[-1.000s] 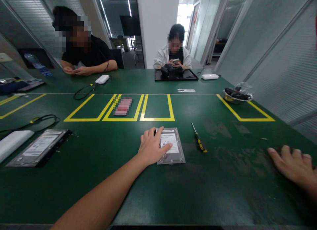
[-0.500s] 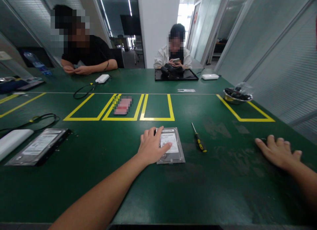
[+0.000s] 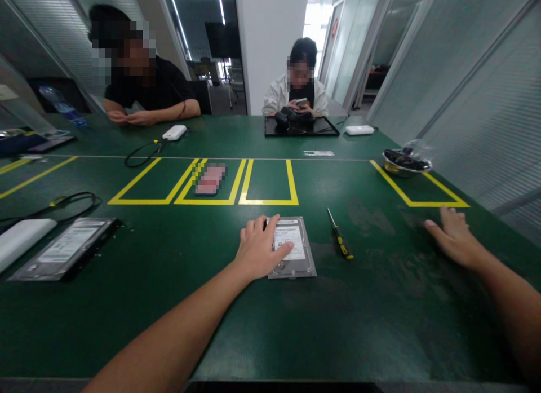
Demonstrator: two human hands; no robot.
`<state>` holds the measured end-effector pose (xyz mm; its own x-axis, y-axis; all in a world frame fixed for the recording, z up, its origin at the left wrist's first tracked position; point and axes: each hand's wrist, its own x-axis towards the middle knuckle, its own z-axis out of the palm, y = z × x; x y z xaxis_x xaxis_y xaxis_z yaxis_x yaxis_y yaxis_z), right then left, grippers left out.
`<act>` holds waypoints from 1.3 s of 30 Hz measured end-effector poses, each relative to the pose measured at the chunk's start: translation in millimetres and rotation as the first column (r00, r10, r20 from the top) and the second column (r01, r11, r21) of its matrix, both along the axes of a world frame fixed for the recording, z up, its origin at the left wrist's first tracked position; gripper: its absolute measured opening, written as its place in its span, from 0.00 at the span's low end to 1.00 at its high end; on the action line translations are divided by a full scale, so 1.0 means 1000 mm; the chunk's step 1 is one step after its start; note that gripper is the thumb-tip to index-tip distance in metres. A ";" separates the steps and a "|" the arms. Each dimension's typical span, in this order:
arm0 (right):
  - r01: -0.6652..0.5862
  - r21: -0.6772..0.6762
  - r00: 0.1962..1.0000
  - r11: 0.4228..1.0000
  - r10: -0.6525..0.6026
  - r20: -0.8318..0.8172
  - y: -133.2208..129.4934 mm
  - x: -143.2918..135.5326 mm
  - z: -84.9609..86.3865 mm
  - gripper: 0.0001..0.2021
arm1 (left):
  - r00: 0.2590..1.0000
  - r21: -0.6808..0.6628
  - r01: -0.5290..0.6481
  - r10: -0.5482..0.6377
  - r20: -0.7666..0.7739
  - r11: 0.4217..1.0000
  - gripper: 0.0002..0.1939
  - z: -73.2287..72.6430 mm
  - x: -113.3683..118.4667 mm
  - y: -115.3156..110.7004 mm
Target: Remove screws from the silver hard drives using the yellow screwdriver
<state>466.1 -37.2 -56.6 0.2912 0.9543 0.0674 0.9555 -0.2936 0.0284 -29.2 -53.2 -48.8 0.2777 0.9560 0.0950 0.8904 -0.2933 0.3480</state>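
Note:
A silver hard drive [image 3: 298,241] with a white label lies flat on the green table. My left hand [image 3: 258,246] rests over its left side, thumb across the label and fingers spread toward the far edge; what lies under the palm is hidden. To the right of the drive is a screwdriver [image 3: 340,239] with a black and yellow handle. My right hand [image 3: 456,238] is open on the right, fingers stretched forward just below a yellow tape outline [image 3: 439,204]. It holds nothing visible. Beyond it stands a metal bowl [image 3: 406,170] with dark items and clear plastic.
Another hard drive [image 3: 70,246] lies at the left beside a white device [image 3: 27,238] and a black cable [image 3: 80,198]. A blurred pinkish object [image 3: 210,180] sits inside a taped outline. Across the table are two people, a black tray [image 3: 329,128] and a water bottle [image 3: 63,105].
My right hand has moved forward and slightly left across the table, closer to the metal bowl. My left hand and the hard drive have stayed in place.

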 end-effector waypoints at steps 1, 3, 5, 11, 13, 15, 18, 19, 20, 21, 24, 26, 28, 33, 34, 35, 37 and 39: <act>0.023 -0.001 1.000 1.000 -0.022 0.015 -0.003 0.003 0.004 0.40 | 1.000 0.000 0.000 0.000 -0.002 1.000 0.38 0.000 0.000 0.000; 0.115 -0.021 0.993 0.993 -0.114 0.038 -0.009 0.011 0.012 0.40 | 1.000 0.000 -0.003 0.003 -0.005 1.000 0.38 0.000 0.000 0.000; 0.206 -0.070 0.978 0.976 -0.202 0.051 -0.015 0.019 0.019 0.35 | 1.000 0.002 -0.004 0.004 -0.005 1.000 0.37 0.000 0.000 0.000; 0.275 -0.231 0.960 0.933 -0.281 0.007 -0.027 0.029 0.024 0.21 | 1.000 0.001 -0.005 0.005 -0.004 1.000 0.37 -0.001 -0.001 0.000; 0.281 -0.227 0.959 0.932 -0.284 0.020 -0.029 0.026 0.021 0.19 | 1.000 0.002 -0.004 0.004 -0.002 1.000 0.36 -0.001 -0.001 0.000; 0.291 -0.221 0.956 0.931 -0.290 0.039 -0.032 0.022 0.018 0.18 | 1.000 0.010 -0.002 0.002 0.003 1.000 0.36 0.000 -0.001 0.000; 0.305 -0.211 0.952 0.929 -0.299 0.061 -0.034 0.017 0.016 0.17 | 1.000 0.010 -0.001 0.001 0.010 1.000 0.35 0.000 -0.001 0.001; 0.308 -0.206 0.951 0.929 -0.301 0.065 -0.034 0.016 0.015 0.17 | 1.000 0.005 0.001 -0.001 0.012 1.000 0.35 0.000 -0.001 0.001; 0.311 -0.202 0.950 0.929 -0.304 0.068 -0.034 0.014 0.015 0.17 | 1.000 0.001 0.003 -0.003 0.015 1.000 0.35 0.000 -0.001 0.001; 0.312 -0.197 0.950 0.929 -0.304 0.070 -0.034 0.013 0.016 0.19 | 1.000 -0.002 0.005 -0.005 0.018 1.000 0.35 0.000 -0.002 0.001; 0.304 -0.191 0.953 0.933 -0.295 0.071 -0.032 0.008 0.017 0.24 | 1.000 -0.002 0.011 -0.011 0.025 1.000 0.35 0.001 -0.002 0.001; 0.296 -0.191 0.955 0.936 -0.287 0.073 -0.032 0.002 0.019 0.26 | 1.000 -0.001 0.018 -0.018 0.026 1.000 0.35 0.001 -0.002 0.001; 0.293 -0.189 0.956 0.937 -0.283 0.079 -0.031 -0.004 0.020 0.26 | 1.000 -0.001 0.019 -0.019 0.022 1.000 0.35 0.001 -0.002 0.001; 0.303 -0.171 0.952 0.937 -0.290 0.101 -0.031 -0.014 0.023 0.24 | 1.000 -0.002 0.013 -0.013 0.018 1.000 0.35 0.001 -0.002 0.001; 0.305 -0.168 0.951 0.937 -0.291 0.103 -0.031 -0.015 0.023 0.24 | 1.000 -0.005 0.015 -0.015 0.019 1.000 0.35 0.001 -0.002 0.001; 0.305 -0.166 0.951 0.938 -0.291 0.105 -0.031 -0.016 0.023 0.24 | 1.000 -0.007 0.016 -0.016 0.019 1.000 0.35 0.001 -0.002 0.002; 0.306 -0.159 0.950 0.939 -0.291 0.109 -0.032 -0.016 0.022 0.25 | 1.000 -0.009 0.017 -0.017 0.018 1.000 0.35 0.001 -0.002 0.002; 0.308 -0.155 0.949 0.939 -0.292 0.115 -0.033 -0.015 0.022 0.26 | 1.000 -0.007 0.015 -0.014 0.019 1.000 0.35 0.001 -0.002 0.002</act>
